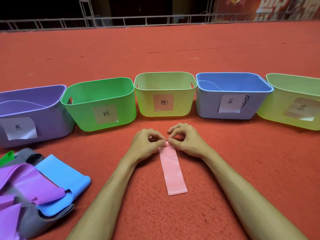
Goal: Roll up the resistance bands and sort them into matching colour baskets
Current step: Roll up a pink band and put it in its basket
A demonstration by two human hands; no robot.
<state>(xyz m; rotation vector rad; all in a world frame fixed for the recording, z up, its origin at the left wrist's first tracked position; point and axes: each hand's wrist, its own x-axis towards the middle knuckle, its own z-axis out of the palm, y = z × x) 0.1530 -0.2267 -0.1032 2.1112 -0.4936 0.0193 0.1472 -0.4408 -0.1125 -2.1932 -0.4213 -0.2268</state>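
A pink resistance band (172,172) lies flat on the red carpet, running away from me. Its far end is folded over into a small roll. My left hand (147,142) and my right hand (186,140) pinch that rolled end from either side with thumb and fingers. Behind them five baskets stand in a row: purple (52,122), green (83,116), a yellow-green basket with a pink label (183,104), blue (207,104) and another yellow-green basket (277,111) at the right edge.
A loose pile of bands lies at the lower left: purple (31,181), blue (64,172), grey (26,155) and a bit of green (7,157). A metal truss railing (155,20) borders the carpet far behind the baskets.
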